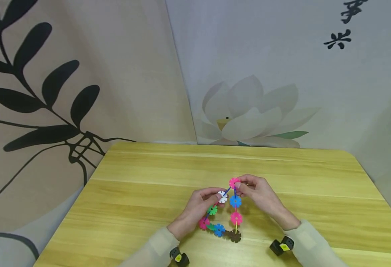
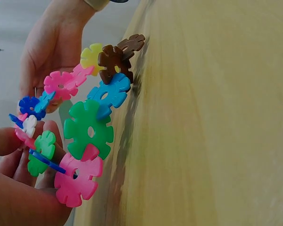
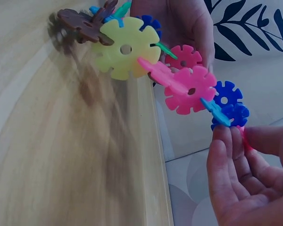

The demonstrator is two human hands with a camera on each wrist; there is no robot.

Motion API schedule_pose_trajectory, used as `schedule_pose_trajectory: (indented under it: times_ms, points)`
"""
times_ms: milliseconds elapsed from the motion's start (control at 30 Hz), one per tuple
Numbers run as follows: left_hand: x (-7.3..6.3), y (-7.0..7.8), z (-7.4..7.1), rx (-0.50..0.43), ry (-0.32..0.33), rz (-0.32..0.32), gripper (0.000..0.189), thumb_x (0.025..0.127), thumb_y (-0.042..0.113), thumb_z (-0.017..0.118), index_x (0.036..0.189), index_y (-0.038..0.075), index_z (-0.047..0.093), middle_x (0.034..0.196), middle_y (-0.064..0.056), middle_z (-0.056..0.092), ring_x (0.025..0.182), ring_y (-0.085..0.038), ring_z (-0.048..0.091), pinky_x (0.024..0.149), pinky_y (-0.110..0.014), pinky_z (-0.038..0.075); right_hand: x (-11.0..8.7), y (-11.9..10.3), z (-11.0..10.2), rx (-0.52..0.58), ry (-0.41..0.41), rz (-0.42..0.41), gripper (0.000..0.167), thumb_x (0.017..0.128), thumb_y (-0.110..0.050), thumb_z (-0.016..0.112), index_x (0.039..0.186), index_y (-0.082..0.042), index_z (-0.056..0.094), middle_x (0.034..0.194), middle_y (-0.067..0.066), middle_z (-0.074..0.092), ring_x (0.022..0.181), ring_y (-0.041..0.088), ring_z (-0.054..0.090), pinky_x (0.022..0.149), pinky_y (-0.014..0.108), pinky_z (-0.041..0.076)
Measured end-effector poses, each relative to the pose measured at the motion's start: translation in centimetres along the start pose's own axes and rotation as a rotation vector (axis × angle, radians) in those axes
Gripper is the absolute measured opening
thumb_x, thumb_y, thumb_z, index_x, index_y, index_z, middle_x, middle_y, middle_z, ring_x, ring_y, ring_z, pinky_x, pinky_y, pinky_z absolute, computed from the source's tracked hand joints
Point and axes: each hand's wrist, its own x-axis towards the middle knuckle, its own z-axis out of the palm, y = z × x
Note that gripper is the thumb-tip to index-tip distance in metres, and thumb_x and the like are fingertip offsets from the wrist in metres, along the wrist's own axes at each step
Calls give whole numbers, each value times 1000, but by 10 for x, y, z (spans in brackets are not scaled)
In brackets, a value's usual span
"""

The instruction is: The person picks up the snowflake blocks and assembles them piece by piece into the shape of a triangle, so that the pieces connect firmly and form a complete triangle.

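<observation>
A ring of slotted plastic snowflake discs, joined edge to edge, is held up over the table by both hands. My left hand (image 1: 195,207) pinches its left side by the white disc (image 1: 222,197). At the top of the ring, my right hand (image 1: 263,194) grips a pink disc (image 1: 233,183) between thumb and fingers. A brown disc (image 1: 235,236) hangs at the bottom right, and a yellow disc (image 3: 126,47) links it upward. In the left wrist view a large green disc (image 2: 87,129) sits above a pink disc (image 2: 78,181). Fingers partly hide the gripped discs.
The wood-grain table (image 1: 132,207) stretches out around both hands. Behind it stands a backdrop (image 1: 265,44) printed with leaves, a lotus and characters. Black devices with yellow labels are worn on the left wrist (image 1: 179,257) and right wrist (image 1: 282,245).
</observation>
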Motion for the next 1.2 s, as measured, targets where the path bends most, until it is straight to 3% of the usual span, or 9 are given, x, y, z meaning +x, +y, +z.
schedule_pose_trajectory:
  times_ms: [200, 467, 700, 900, 1200]
  points:
    - [0, 0, 2, 15, 13, 7, 30, 101, 19, 67, 128, 6, 72, 114, -12, 76, 101, -35, 73, 90, -37, 58, -1, -1, 0, -11, 0, -8, 24, 105, -16, 62, 119, 3, 67, 106, 16, 74, 93, 23, 73, 84, 32, 61]
    - [0, -1, 4, 13, 37, -1, 30, 101, 22, 68, 126, 6, 73, 111, -11, 77, 100, -33, 73, 77, -26, 56, 0, 0, 0, -23, 2, -15, 26, 105, -18, 63, 118, 3, 68, 103, 19, 74, 90, 22, 72, 85, 40, 61]
    - [0, 0, 4, 19, 55, -12, 33, 97, 25, 75, 124, 6, 74, 109, -10, 77, 101, -35, 72, 88, -33, 56, 0, 0, 1, -20, -3, -33, 23, 105, -14, 62, 117, 4, 68, 106, 23, 73, 90, 22, 73, 84, 39, 61]
    - [0, 0, 6, -11, 86, -20, 31, 96, 22, 76, 121, 4, 75, 108, -13, 77, 97, -31, 74, 84, -32, 57, 1, 1, 3, -15, 3, -30, 23, 105, -14, 62, 117, 4, 68, 107, 22, 73, 91, 22, 73, 82, 32, 61]
    - [2, 0, 8, -8, 133, -28, 29, 93, 22, 79, 117, 5, 77, 107, -16, 77, 95, -27, 74, 82, -32, 58, 1, 1, 4, -14, 21, -8, 22, 105, -12, 61, 118, 5, 67, 107, 19, 74, 91, 21, 74, 84, 35, 61]
